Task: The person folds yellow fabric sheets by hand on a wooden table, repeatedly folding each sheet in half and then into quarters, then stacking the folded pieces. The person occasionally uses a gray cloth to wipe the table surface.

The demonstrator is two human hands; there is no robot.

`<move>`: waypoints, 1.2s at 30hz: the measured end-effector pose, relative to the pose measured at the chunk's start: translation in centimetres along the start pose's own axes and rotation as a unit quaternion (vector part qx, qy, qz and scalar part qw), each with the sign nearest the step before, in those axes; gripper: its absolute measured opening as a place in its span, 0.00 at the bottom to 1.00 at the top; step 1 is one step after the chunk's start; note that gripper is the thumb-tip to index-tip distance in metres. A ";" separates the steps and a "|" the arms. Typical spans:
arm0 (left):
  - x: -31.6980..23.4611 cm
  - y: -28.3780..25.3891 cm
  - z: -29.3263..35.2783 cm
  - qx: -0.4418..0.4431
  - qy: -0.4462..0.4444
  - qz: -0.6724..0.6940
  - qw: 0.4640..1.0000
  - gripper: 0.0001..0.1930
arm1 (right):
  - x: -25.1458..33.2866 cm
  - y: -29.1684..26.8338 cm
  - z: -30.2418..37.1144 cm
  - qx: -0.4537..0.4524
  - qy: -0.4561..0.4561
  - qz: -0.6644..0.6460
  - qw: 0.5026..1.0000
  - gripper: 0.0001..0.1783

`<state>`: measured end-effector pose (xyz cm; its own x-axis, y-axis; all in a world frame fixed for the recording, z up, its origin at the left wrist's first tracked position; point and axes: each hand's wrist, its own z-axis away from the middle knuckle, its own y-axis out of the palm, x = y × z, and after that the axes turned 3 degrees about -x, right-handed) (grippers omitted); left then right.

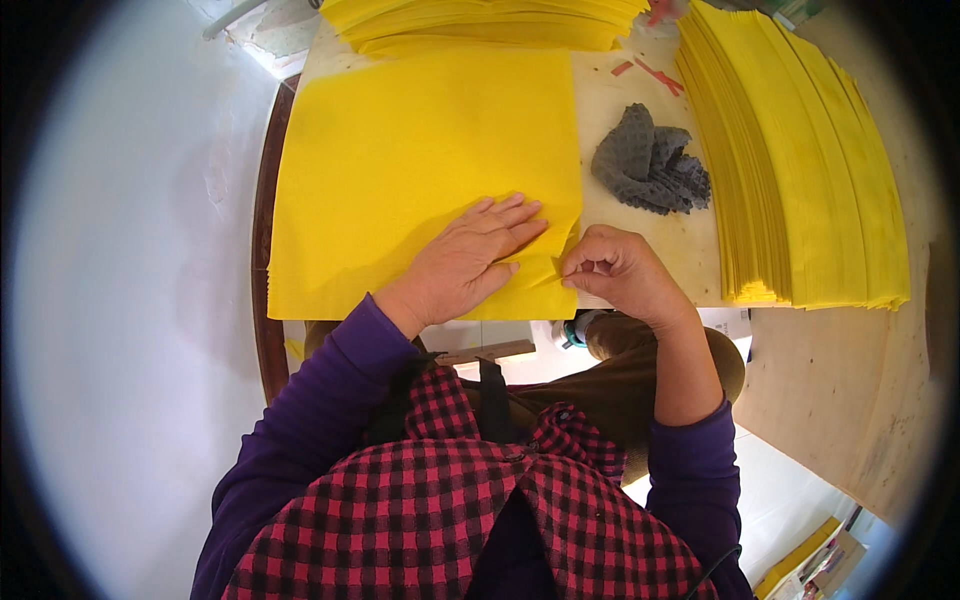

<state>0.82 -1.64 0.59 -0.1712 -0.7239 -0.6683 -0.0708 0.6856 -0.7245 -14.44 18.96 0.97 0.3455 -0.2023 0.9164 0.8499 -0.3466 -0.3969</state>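
Note:
A wide yellow fabric sheet [420, 130] lies in front of me, apparently the top of a stack, since layered edges show at its lower left. My left hand [468, 255] rests flat on it near the lower right part, fingers spread toward the right. At the sheet's right edge my right hand [615, 268] is closed in a pinch on the fabric. Small creases run across the sheet between the two hands. How many layers the pinch holds is hidden by the fingers.
On the pale wooden table [620, 240] a crumpled dark grey cloth [652, 160] lies beyond my right hand. A tall stack of folded yellow fabric [800, 160] stands at the right, another yellow stack [480, 25] at the back. Red scraps [660, 77] lie near the cloth. A white wall [140, 300] borders the left.

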 end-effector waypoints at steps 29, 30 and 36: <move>0.2 -0.4 0.0 0.033 -0.005 0.026 0.999 0.29 | 2.3 -1.6 -0.2 -0.096 -0.006 -0.019 0.995 0.04; 0.3 -0.4 0.0 0.032 -0.007 0.029 0.999 0.29 | 2.1 -2.0 -0.1 -0.095 0.004 -0.006 0.995 0.04; 0.5 -0.4 0.0 0.029 -0.001 0.033 0.999 0.29 | 0.8 -3.1 -0.1 -0.184 0.033 0.107 0.976 0.05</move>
<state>0.73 -2.28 0.55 -0.1721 -0.6767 -0.7158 -0.0023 0.7269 -0.6867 -16.85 19.77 2.90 0.4621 -0.3613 0.8099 0.5562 -0.5933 -0.5820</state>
